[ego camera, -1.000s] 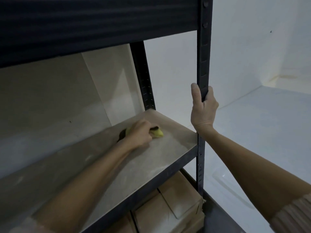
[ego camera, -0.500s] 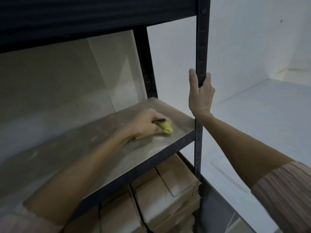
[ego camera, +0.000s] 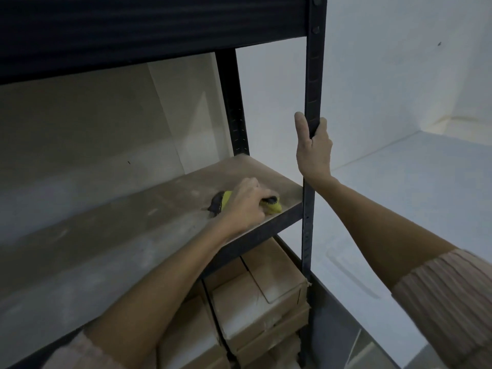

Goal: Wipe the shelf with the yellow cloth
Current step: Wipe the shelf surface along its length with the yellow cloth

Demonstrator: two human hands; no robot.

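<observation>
The dark metal rack (ego camera: 159, 30) fills most of what I see, its upper beam crossing overhead and its front upright post (ego camera: 312, 83) running down the right of the bay. Below the beam lies the shelf (ego camera: 111, 235), a pale, dusty board smeared with lighter streaks. Under it, cardboard boxes (ego camera: 261, 294) sit stacked on the next level down. White wall (ego camera: 399, 75) stands behind and to the right.

My right hand (ego camera: 315, 150) wraps the front post above shelf height, thumb on the left face, fingers curled round the far side; it holds the same spot as half a second ago. My left hand (ego camera: 246, 205) lies knuckles up on the shelf with its fingers curled down over the yellow cloth (ego camera: 273, 207), pressing it to the board. The cloth is bunched, yellow with dark patches, and it pokes out at both sides of my hand. It sits near the shelf's right front corner, just short of the post. Compared with a second ago, when it was farther back on the board, my left hand has carried the cloth forward and rightward toward that front edge.
</observation>
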